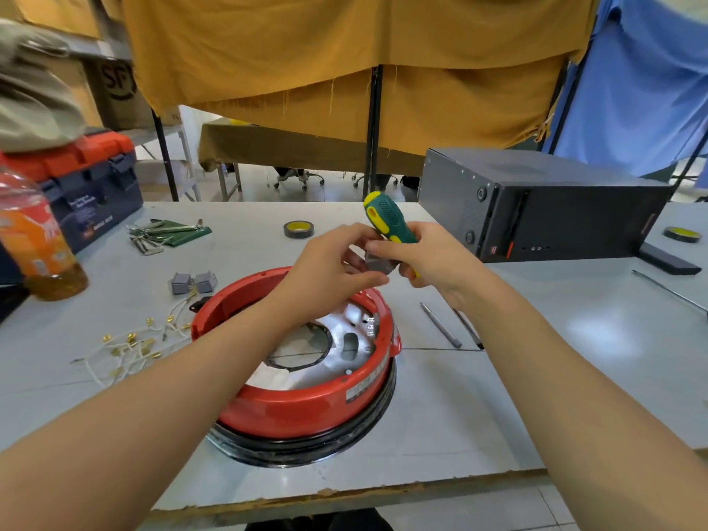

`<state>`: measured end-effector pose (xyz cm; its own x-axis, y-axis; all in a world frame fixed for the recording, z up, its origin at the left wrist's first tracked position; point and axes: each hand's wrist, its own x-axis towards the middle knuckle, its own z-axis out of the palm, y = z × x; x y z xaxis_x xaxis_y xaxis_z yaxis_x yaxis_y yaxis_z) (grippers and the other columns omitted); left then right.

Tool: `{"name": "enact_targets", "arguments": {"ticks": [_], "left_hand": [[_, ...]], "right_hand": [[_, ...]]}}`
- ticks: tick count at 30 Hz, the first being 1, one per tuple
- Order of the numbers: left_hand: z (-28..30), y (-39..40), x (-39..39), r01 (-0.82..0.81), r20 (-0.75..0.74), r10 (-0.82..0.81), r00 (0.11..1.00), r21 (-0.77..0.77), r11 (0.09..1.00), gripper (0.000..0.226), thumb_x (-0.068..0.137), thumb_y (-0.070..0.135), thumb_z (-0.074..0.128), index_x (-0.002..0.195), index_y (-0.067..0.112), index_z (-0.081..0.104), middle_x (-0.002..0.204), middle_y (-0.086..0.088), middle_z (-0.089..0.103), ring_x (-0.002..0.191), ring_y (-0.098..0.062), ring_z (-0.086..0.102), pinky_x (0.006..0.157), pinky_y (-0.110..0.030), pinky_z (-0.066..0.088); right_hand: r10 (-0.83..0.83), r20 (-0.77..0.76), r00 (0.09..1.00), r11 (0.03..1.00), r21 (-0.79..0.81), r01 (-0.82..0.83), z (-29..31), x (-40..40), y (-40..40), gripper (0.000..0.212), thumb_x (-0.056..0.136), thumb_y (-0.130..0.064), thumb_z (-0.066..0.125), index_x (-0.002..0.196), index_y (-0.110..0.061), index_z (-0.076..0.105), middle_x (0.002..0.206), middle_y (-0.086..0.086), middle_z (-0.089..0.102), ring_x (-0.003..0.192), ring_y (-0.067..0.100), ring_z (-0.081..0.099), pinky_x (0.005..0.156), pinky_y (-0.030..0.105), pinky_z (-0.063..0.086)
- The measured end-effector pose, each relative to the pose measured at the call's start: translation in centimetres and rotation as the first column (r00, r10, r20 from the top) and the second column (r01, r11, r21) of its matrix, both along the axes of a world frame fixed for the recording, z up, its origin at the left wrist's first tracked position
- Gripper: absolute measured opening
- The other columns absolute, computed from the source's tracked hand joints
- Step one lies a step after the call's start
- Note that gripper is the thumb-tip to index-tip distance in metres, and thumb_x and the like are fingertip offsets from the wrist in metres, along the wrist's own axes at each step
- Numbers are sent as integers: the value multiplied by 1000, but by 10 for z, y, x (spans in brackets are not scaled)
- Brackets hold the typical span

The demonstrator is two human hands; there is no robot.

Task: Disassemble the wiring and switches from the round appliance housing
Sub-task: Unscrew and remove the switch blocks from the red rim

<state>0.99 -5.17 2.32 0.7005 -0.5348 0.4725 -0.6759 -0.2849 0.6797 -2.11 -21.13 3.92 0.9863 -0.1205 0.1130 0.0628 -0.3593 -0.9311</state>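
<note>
The round red appliance housing [306,400] lies on the grey table, its silver inner plate showing. Above its far rim, my left hand [329,262] pinches a small grey switch block [377,262]. My right hand [433,258] grips a green-and-yellow screwdriver [387,218] by its handle, and its fingers also touch the grey block. The screwdriver's shaft is hidden behind my hands. Two more grey switch blocks [193,282] sit left of the housing. A tangle of white wires with brass terminals [130,344] lies beside them.
A black computer case [544,205] stands at the back right. Loose screwdriver shafts [440,325] lie right of the housing. A tape roll [299,228] and hex keys [161,231] sit at the back; an orange bottle [38,243] and a toolbox [88,185] stand left.
</note>
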Motion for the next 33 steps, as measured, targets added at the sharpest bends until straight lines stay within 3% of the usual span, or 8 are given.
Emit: {"name": "enact_targets", "arguments": {"ticks": [5, 10, 14, 16, 20, 24, 28, 33], "left_hand": [[4, 16, 13, -124, 139, 112, 984, 79, 989, 38, 72, 19, 79, 104, 14, 59, 90, 4, 53, 68, -5, 54, 63, -11, 43], [5, 50, 30, -176, 91, 168, 982, 89, 980, 20, 77, 22, 75, 96, 17, 68, 86, 4, 56, 60, -5, 53, 63, -13, 41], [11, 97, 55, -277, -25, 279, 960, 67, 958, 15, 80, 24, 73, 93, 22, 66, 83, 3, 70, 64, -12, 66, 62, -20, 53], [11, 127, 71, -372, -35, 378, 925, 113, 921, 13, 79, 24, 74, 87, 25, 63, 76, 4, 70, 58, -4, 64, 54, -14, 50], [-3, 184, 98, -532, -14, 568, 823, 331, 779, 15, 81, 18, 71, 94, 19, 66, 91, 3, 67, 72, -12, 63, 65, -25, 49], [-27, 217, 110, -577, -31, 676, 736, 494, 651, 20, 81, 18, 71, 99, 10, 67, 80, -1, 68, 73, -15, 65, 61, -23, 49], [-45, 225, 120, -597, -41, 728, 684, 541, 592, 33, 75, 29, 78, 97, 5, 69, 84, -5, 65, 79, -20, 60, 65, -28, 46], [-56, 224, 129, -624, -36, 752, 659, 532, 572, 38, 72, 34, 80, 97, 10, 64, 92, -8, 63, 80, -19, 55, 52, -22, 35]], "right_hand": [[30, -9, 1000, 998, -60, -31, 4, 18, 24, 29, 83, -38, 70, 92, -11, 64, 65, 0, 57, 43, 5, 40, 38, 16, 31], [125, -17, 992, 981, -146, -126, 4, 31, 36, 19, 83, -44, 68, 79, -25, 64, 62, -4, 69, 41, 2, 37, 38, 14, 31], [139, -12, 990, 960, -243, -137, -4, 40, 34, 25, 83, -42, 69, 74, -20, 62, 63, -6, 70, 37, 2, 37, 41, 14, 31], [96, 18, 995, 906, -417, -80, -11, 47, 32, 37, 81, -44, 70, 67, -12, 59, 44, -12, 52, 38, 3, 37, 44, 16, 27], [130, 82, 988, 779, -626, -50, -23, 56, 35, 40, 80, -43, 72, 73, -5, 61, 55, -1, 44, 49, 10, 38, 46, 19, 29], [142, 155, 978, 707, -707, 9, -31, 61, 44, 25, 81, -40, 71, 74, -19, 58, 71, -3, 48, 65, 13, 46, 57, 29, 33], [126, 180, 976, 661, -749, 53, -34, 62, 49, 21, 82, -39, 69, 73, -28, 53, 75, -5, 47, 74, 22, 50, 64, 36, 41], [108, 196, 975, 685, -725, 70, -36, 62, 50, 23, 82, -38, 69, 70, -28, 52, 72, -4, 49, 71, 21, 50, 65, 38, 42]]}}
